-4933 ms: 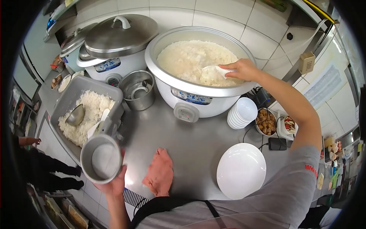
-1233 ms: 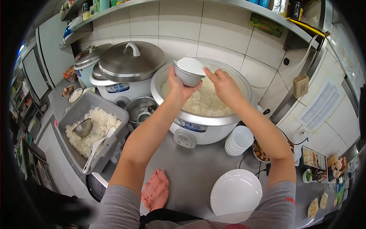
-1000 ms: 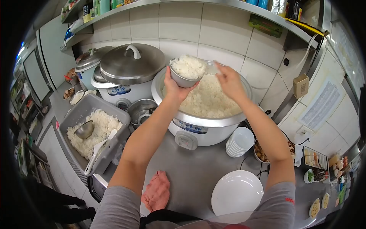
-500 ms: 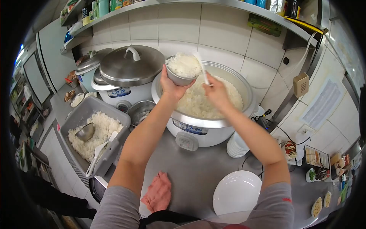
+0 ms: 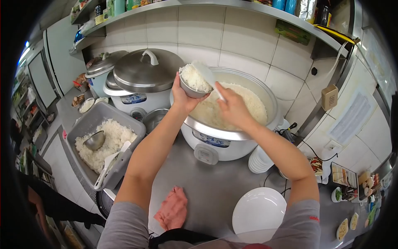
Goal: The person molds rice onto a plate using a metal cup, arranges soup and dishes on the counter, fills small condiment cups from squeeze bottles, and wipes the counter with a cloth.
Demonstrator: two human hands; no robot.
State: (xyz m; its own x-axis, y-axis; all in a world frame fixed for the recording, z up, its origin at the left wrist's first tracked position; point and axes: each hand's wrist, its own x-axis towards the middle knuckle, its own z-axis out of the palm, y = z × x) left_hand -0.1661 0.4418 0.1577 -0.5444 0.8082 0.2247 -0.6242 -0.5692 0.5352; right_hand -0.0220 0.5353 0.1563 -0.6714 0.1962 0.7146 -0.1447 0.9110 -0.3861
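Above the left part of the big open rice cooker (image 5: 209, 156), my left hand (image 5: 184, 97) holds a metal bowl (image 5: 188, 90) heaped with white rice (image 5: 194, 79). My right hand (image 5: 232, 106) grips the handle of a white rice paddle (image 5: 204, 73), whose blade rests against the right side of the heaped rice. The bowl is tilted a little. Cooked rice (image 5: 244, 97) lies in the cooker below both hands.
A grey tub (image 5: 139, 124) of rice with a metal scoop (image 5: 94, 140) stands at left. Lidded cookers (image 5: 145, 72) are behind it. Nearer me lie a pink cloth (image 5: 172, 208) and a white oval plate (image 5: 259, 211); stacked white bowls (image 5: 260, 161) stand right. A person's dark-clothed leg (image 5: 62, 203) shows at left.
The bowl, first empty at lower left, is now heaped with rice over the cooker. Since half a second ago, the paddle has tipped from nearly upright onto the rice, and the view has shifted slightly.
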